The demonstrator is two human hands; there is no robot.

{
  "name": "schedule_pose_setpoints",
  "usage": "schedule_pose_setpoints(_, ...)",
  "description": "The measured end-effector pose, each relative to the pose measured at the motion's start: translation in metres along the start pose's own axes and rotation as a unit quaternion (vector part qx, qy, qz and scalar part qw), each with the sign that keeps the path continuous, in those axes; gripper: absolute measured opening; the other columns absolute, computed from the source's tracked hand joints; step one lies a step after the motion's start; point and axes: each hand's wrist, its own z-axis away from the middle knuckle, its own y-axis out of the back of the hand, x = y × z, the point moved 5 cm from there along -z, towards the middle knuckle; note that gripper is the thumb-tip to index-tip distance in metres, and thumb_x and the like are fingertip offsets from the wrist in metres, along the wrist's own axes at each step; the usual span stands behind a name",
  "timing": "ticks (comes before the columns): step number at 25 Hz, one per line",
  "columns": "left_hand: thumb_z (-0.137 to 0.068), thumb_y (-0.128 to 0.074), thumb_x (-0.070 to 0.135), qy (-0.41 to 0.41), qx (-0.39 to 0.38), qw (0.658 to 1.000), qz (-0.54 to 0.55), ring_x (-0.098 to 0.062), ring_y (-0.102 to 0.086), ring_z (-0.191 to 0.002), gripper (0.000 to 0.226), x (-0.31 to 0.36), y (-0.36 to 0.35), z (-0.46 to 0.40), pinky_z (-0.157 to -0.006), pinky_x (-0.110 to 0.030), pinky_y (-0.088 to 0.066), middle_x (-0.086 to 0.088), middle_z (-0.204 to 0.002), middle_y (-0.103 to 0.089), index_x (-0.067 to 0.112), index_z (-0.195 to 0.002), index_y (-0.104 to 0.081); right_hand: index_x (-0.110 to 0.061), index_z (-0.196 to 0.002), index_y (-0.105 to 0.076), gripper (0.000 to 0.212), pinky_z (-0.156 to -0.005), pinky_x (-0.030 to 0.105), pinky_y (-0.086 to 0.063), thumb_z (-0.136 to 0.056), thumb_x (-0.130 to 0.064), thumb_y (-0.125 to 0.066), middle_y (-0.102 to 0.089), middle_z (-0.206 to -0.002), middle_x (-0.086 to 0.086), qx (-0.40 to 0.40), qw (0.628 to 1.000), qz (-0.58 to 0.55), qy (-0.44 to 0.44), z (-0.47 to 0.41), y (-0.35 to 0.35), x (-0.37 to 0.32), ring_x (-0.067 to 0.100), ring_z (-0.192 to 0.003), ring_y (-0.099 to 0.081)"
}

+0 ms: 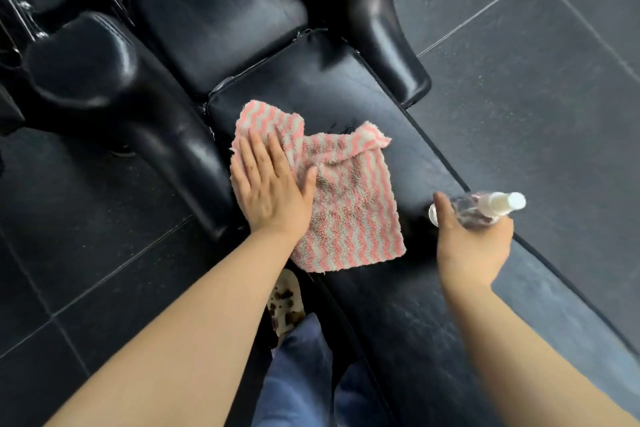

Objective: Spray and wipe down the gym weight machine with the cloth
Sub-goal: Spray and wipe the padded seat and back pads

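While your left hand (268, 189) lies flat with straight fingers on the cloth (341, 199), pinning it to the bench pad (363, 87) for wiping, your right hand (472, 236) grips the spray bottle (485, 206) just beside the cloth, ready to spray.

Cloth (346, 204) pink-grey zigzag; pad (398, 135) black (glossy).

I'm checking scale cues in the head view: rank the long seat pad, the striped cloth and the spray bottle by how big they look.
1. long seat pad, by far the largest.
2. striped cloth.
3. spray bottle, smallest, though the right hand hides part of it.
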Motion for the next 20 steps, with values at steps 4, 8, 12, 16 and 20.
schedule_pose_setpoints(4, -0.091, -0.011, 0.053, -0.028, 0.057, 0.998, -0.014, -0.039, -0.005, -0.143, 0.079, 0.011, -0.004, 0.019, -0.115, -0.045, 0.006, -0.03, -0.152, -0.006, -0.002, -0.146, -0.001, -0.02, -0.114, -0.049, 0.072, -0.088, 0.037, -0.046, -0.057, -0.048, -0.084, -0.055, -0.116, -0.002, -0.027, 0.998, -0.044, -0.021, 0.014, 0.002, 0.016, 0.017, -0.102, -0.057)
schedule_pose_setpoints(8, -0.092, -0.013, 0.051, -0.043, 0.063, 0.996, -0.037, -0.039, -0.006, -0.142, 0.076, 0.014, -0.004, 0.028, -0.114, -0.044, 0.008, -0.031, -0.152, -0.006, 0.003, -0.146, 0.008, -0.015, -0.114, -0.046, 0.062, -0.096, 0.04, -0.041, -0.07, -0.046, -0.078, -0.041, -0.11, -0.005, -0.017, 0.99, -0.006, -0.142, 0.029, -0.004, 0.036, 0.016, -0.099, -0.049)
schedule_pose_setpoints(12, -0.093, -0.012, 0.04, -0.181, 0.057, 0.978, -0.09, -0.033, 0.008, -0.143, 0.066, 0.027, -0.003, 0.031, -0.114, -0.043, 0.01, -0.021, -0.154, 0.006, 0.008, -0.149, 0.006, -0.014, -0.096, -0.051, 0.01, -0.09, 0.04, -0.042, -0.091, -0.021, -0.055, -0.046, -0.098, -0.003, -0.087, 0.985, -0.006, 0.146, 0.083, -0.02, 0.008, 0.016, -0.091, -0.047)
schedule_pose_setpoints(16, -0.092, -0.006, 0.041, -0.246, -0.037, 0.958, -0.14, -0.028, 0.023, -0.139, 0.064, 0.038, -0.01, 0.025, -0.109, -0.045, 0.021, -0.013, -0.154, 0.019, 0.015, -0.142, 0.024, -0.004, -0.147, -0.027, 0.073, -0.118, 0.025, -0.003, -0.091, -0.049, -0.019, -0.018, -0.155, 0.006, -0.316, 0.887, 0.085, 0.325, 0.104, -0.078, -0.027, 0.015, -0.145, -0.006)
schedule_pose_setpoints(20, -0.095, -0.02, 0.052, -0.267, -0.108, 0.943, -0.167, -0.032, 0.031, -0.137, 0.074, 0.055, -0.014, -0.014, -0.108, -0.058, 0.016, -0.004, -0.142, 0.045, 0.03, -0.128, 0.043, -0.01, -0.147, 0.018, 0.096, -0.111, 0.038, 0.023, -0.077, -0.074, 0.01, 0.025, -0.155, 0.007, -0.31, 0.882, 0.259, 0.242, 0.066, -0.109, -0.04, 0.025, -0.139, 0.032)
